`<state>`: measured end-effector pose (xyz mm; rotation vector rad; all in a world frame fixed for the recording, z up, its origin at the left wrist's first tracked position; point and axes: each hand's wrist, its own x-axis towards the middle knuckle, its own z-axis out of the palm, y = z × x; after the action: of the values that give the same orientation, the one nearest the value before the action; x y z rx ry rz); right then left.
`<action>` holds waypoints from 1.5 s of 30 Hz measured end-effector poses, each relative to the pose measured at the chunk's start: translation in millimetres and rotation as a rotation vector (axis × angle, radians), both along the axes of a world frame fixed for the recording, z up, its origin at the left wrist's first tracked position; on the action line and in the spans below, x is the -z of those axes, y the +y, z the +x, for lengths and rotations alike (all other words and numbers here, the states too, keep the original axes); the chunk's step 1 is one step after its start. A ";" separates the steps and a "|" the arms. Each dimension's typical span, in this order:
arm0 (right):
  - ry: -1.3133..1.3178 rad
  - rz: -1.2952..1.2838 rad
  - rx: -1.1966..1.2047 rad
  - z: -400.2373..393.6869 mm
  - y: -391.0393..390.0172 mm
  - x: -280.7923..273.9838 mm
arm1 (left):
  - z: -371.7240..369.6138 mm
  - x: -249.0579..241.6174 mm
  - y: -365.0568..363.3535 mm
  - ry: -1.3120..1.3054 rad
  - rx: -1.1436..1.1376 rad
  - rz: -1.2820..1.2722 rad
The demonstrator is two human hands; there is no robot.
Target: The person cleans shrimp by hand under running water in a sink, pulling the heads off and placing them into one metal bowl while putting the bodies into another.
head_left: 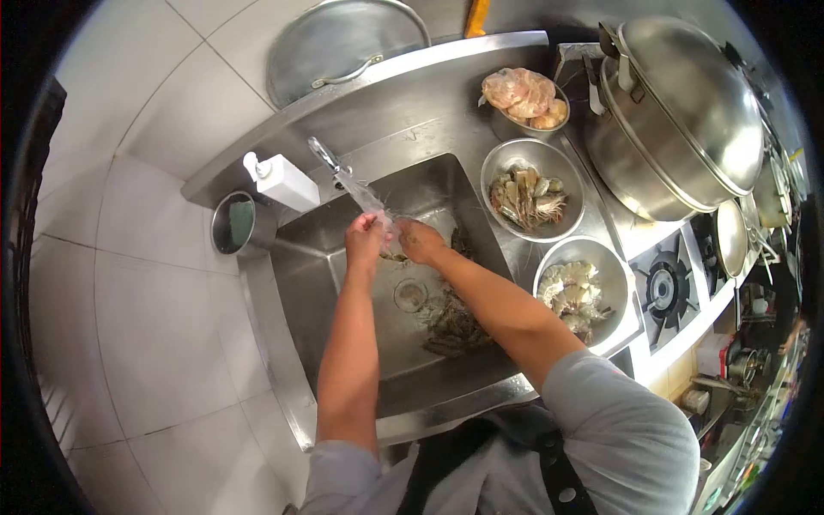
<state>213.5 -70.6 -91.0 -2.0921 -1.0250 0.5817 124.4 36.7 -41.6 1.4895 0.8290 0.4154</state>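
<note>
Over the steel sink (305, 287), my left hand (366, 237) and my right hand (419, 242) are close together, both with fingers curled inward. A translucent whitish strip (364, 196) runs from the end of the tap (324, 154) down to my fingertips. What my fingers hold is too small and too hidden to make out; a pale bit shows just under them. In the sink, to the right of the round drain (410, 295), lies a heap of dark shrimp (455, 324).
Right of the sink stand a bowl of shrimp pieces (528, 196), a bowl of pale shrimp (573, 287) and a bowl with a plastic bag (521, 90). Beyond are a large lidded pot (678, 112) and a burner (663, 290). A white pump bottle (287, 182) stands left of the tap.
</note>
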 end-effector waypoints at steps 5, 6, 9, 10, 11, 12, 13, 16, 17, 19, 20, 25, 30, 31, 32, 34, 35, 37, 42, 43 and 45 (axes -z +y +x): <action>0.111 0.142 0.016 -0.8 -7.2 -23.9 | -4.3 -16.4 1.7 -0.228 0.071 -0.306; 0.178 0.148 0.016 -0.1 -10.6 -29.3 | -5.2 -18.9 2.3 -0.219 0.085 -0.303; 0.073 0.212 0.077 -9.3 -28.0 -40.0 | -15.1 -28.7 -2.8 -0.163 0.076 -0.284; 0.072 0.212 0.072 -13.2 -34.3 -37.4 | -19.3 -33.8 -4.4 -0.120 0.060 -0.260; -0.050 0.176 0.010 -17.2 -42.1 -23.7 | -26.7 -28.5 -4.6 -0.124 0.056 -0.259; -0.173 0.140 -0.049 -23.2 -52.3 -16.8 | -37.5 -12.7 -4.3 -0.065 0.005 -0.177; -0.192 -0.125 -0.191 -32.1 -68.1 -30.5 | -46.6 -1.2 -5.8 -0.010 -0.040 -0.092; -0.214 -0.591 -0.482 -53.0 -110.0 -44.7 | -87.4 19.5 -30.4 0.414 0.041 0.123; -0.223 -0.592 -0.468 -54.6 -120.4 -49.2 | -101.1 25.8 -37.9 0.480 0.084 0.060; -0.194 -0.580 -0.486 -56.3 -139.6 -57.2 | -120.6 24.4 -59.4 0.579 0.109 0.081; -0.200 -0.582 -0.484 -53.5 -149.4 -63.7 | -124.3 19.0 -68.9 0.573 0.109 0.081; -0.345 -0.355 -0.330 -3.8 -176.6 -151.6 | -123.9 -36.6 -119.1 0.335 0.144 -0.005; -0.440 0.145 -0.097 48.4 -227.3 -262.3 | -69.5 -135.5 -207.7 0.001 0.316 -0.187; -0.442 0.135 -0.089 56.7 -241.6 -258.7 | -56.9 -152.7 -226.4 -0.035 0.394 -0.200; -0.481 0.237 -0.023 66.4 -256.8 -252.4 | -43.2 -160.9 -242.2 -0.073 0.472 -0.209; -0.419 0.306 0.071 72.3 -293.6 -249.6 | -17.3 -159.7 -268.8 -0.186 0.588 -0.244; -0.314 0.269 0.099 65.0 -318.1 -247.4 | -6.0 -158.2 -281.2 -0.194 0.625 -0.266; -0.189 0.183 0.103 58.8 -366.7 -221.2 | 11.3 -138.1 -298.8 -0.128 0.685 -0.252; -0.074 0.395 0.620 5.9 -464.1 -123.2 | 5.9 -94.1 -266.1 0.250 0.586 -0.070; 0.014 0.433 0.720 -1.3 -476.2 -100.5 | -1.2 -82.3 -242.5 0.211 0.527 -0.221; 0.061 0.421 0.869 -18.8 -487.7 -74.5 | -18.0 -57.8 -195.3 0.185 0.373 -0.360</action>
<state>194.7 -558.3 -16.5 -1.8743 -0.1119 -0.0179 106.3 -158.6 16.2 1.3169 0.7042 -0.1464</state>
